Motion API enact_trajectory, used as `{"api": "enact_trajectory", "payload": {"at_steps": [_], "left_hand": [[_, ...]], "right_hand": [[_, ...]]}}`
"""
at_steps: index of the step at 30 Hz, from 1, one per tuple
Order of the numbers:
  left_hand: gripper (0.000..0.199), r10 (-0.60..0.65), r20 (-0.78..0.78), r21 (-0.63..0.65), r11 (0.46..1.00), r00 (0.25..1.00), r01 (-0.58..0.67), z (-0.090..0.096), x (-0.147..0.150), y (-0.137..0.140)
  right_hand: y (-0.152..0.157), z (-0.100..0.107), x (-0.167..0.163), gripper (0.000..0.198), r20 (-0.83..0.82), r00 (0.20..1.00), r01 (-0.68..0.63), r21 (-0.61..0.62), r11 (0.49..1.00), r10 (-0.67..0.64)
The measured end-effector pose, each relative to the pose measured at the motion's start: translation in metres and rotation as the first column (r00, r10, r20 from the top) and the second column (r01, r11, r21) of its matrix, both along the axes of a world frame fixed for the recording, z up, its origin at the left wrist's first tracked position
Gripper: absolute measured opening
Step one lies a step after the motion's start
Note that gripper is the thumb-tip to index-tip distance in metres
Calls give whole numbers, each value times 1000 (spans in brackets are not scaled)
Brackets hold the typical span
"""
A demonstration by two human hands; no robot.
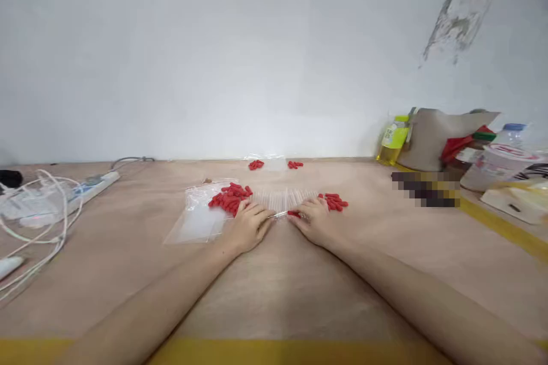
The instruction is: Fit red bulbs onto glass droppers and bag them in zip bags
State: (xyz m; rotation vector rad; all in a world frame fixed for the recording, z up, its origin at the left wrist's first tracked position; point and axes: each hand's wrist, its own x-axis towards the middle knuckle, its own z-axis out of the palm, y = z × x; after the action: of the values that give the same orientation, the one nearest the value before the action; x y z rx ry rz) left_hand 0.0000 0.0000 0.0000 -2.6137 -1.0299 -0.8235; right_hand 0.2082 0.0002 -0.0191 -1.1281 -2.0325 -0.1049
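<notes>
My left hand (249, 223) is closed on a thin clear tube (279, 214), which lies level between my two hands. In the fingers of my right hand (313, 220) is a small red cap (293, 214), at the tube's right end. Whether the cap sits on the tube or only touches it, I cannot tell. Just beyond my fingers lies a row of clear tubes (280, 199), side by side. A heap of red caps (229, 198) rests beside my left hand, partly on a clear plastic bag (194, 223). More red caps (336, 202) lie beside my right hand.
Near the wall, two small groups of red caps (256, 165) flank another clear bag (274, 164). A power strip (99, 182) with white cables (64, 222) lies at left. A yellow-capped bottle (393, 140), a grey-brown bag (423, 140) and a plastic tub (499, 165) stand at right.
</notes>
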Motion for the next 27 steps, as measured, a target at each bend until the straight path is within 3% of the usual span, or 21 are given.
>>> {"api": "enact_trajectory", "payload": {"at_steps": [12,17,27], "left_hand": [[23,-42,3,-54,998,999,42,-1,1,-1],[25,-69,1,-69,995,998,69,-2,1,0],[26,5,-50,-108,994,999,-11,0,5,-5]], "right_hand": [[-4,5,1,13,25,997,-72,12,997,72],[0,0,3,13,22,981,-194,-3,981,194],[4,-3,7,14,-92,942,-328,-38,944,324]]}}
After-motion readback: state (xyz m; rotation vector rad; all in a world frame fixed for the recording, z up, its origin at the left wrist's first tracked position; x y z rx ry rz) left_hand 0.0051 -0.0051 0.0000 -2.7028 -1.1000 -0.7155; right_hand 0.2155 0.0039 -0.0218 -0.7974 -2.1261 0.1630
